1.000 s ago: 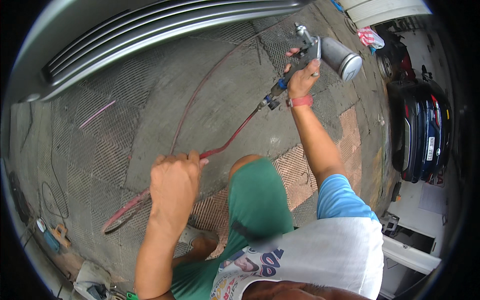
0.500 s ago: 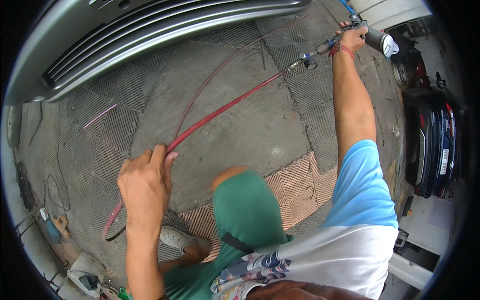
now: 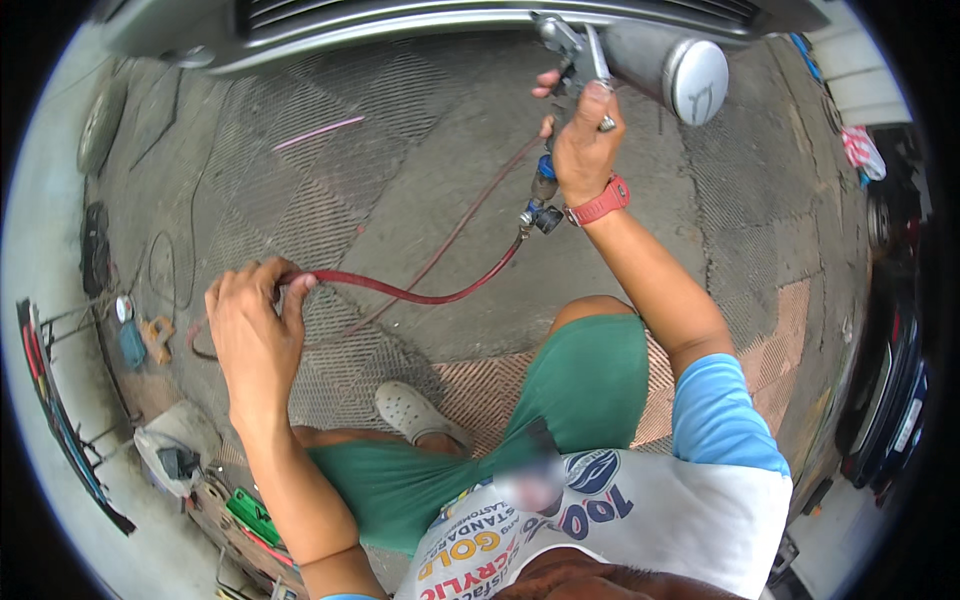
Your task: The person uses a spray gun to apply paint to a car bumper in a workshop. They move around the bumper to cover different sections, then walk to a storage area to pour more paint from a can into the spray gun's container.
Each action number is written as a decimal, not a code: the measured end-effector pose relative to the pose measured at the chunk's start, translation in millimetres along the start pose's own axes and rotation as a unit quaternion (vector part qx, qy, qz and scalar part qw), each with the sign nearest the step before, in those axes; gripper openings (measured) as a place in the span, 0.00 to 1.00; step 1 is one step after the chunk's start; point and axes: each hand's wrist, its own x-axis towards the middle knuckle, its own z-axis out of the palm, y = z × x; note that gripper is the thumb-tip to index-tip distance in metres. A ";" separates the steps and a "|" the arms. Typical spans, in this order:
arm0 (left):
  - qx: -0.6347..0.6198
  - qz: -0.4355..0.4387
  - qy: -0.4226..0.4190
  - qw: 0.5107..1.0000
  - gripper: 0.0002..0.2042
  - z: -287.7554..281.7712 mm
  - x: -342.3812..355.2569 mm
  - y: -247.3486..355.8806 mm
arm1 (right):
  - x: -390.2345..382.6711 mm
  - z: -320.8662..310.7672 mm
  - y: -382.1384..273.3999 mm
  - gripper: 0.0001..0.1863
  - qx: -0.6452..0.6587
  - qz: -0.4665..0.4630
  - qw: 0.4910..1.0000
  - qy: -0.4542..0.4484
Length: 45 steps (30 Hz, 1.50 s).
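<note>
My right hand [image 3: 588, 140] is wrapped round the handle of a metal spray gun [image 3: 568, 45], just below the grey car bumper. The gun's silver cylindrical cup [image 3: 660, 72] lies tilted to the right, its round end towards me. Under the grip sits a blue-banded fitting with a small dark gauge [image 3: 546, 219], where a red air hose [image 3: 430, 298] joins. That hose sags across to my left hand [image 3: 262, 310], whose fingers and thumb pinch it. Beyond the left hand it loops down to the floor.
The silver-grey car bumper [image 3: 400, 38] spans the far side. A pink stick [image 3: 318, 133] and thin cables lie on the patterned concrete. Left along the wall stand a tyre [image 3: 102, 122], a whitish container [image 3: 178, 440] and a green case [image 3: 255, 515]. A dark car [image 3: 885, 400] is at right.
My right hand has brought the spray gun inward and left, to below the bumper. The hose between my hands has gone from taut to sagging. My view has turned rightward.
</note>
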 end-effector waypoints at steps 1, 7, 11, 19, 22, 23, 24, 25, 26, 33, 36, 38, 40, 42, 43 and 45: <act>0.008 -0.004 0.005 1.000 0.10 -3.0 -2.8 -18.1 | -3.9 25.8 -8.3 0.30 0.011 0.003 1.000 -0.026; 0.023 -0.065 0.035 0.997 0.12 -5.9 -26.8 -105.1 | -16.4 178.6 -3.7 0.29 0.062 -0.049 0.992 -0.101; 0.026 -0.082 0.073 0.994 0.11 -0.8 -34.3 -130.8 | -13.1 247.3 4.1 0.30 -0.052 -0.138 0.977 -0.151; 0.005 0.024 0.071 0.997 0.10 38.3 -9.7 -72.2 | -9.6 230.1 72.1 0.30 -0.008 -0.228 0.959 -0.168; -0.005 0.064 0.025 0.998 0.10 48.3 -1.6 -30.3 | -5.4 153.9 87.8 0.32 0.022 -0.247 0.961 -0.126; -0.013 0.082 0.025 0.996 0.10 53.9 0.5 -18.1 | -2.9 122.4 87.9 0.33 0.005 -0.216 0.971 -0.103; -0.019 0.099 0.025 0.995 0.10 58.0 1.6 -6.4 | -1.0 91.0 82.6 0.34 -0.010 -0.187 0.979 -0.081; -0.025 0.117 0.026 0.992 0.11 62.2 2.1 5.2 | 4.0 60.1 77.7 0.36 0.000 -0.180 0.981 -0.065; -0.025 0.118 -0.013 0.993 0.13 64.5 -0.2 13.6 | 8.2 36.9 67.1 0.33 -0.016 -0.126 0.991 -0.028; -0.058 0.178 -0.092 0.978 0.20 77.6 -6.5 78.9 | 87.9 -148.5 39.9 0.29 -0.100 -0.135 0.969 0.180; -0.072 0.182 -0.080 0.977 0.19 77.0 -4.2 89.5 | 128.6 -208.2 15.8 0.31 -0.139 -0.074 0.960 0.231; -0.083 0.177 -0.070 0.978 0.17 72.6 1.1 93.0 | 157.8 -250.6 5.8 0.32 -0.188 -0.046 0.947 0.255; -0.092 0.167 -0.058 0.980 0.15 67.8 4.8 94.2 | 184.9 -276.4 -6.7 0.33 -0.235 -0.028 0.935 0.263; -0.102 0.156 -0.043 0.981 0.12 63.3 7.0 92.7 | 205.8 -289.3 -20.1 0.33 -0.289 -0.027 0.921 0.258; -0.102 0.156 -0.034 0.982 0.11 62.4 8.3 90.8 | 211.2 -292.5 -28.2 0.33 -0.304 -0.022 0.917 0.257; -0.096 0.149 -0.021 0.984 0.09 61.0 10.5 82.4 | 215.8 -281.1 -36.2 0.32 -0.329 -0.005 0.911 0.251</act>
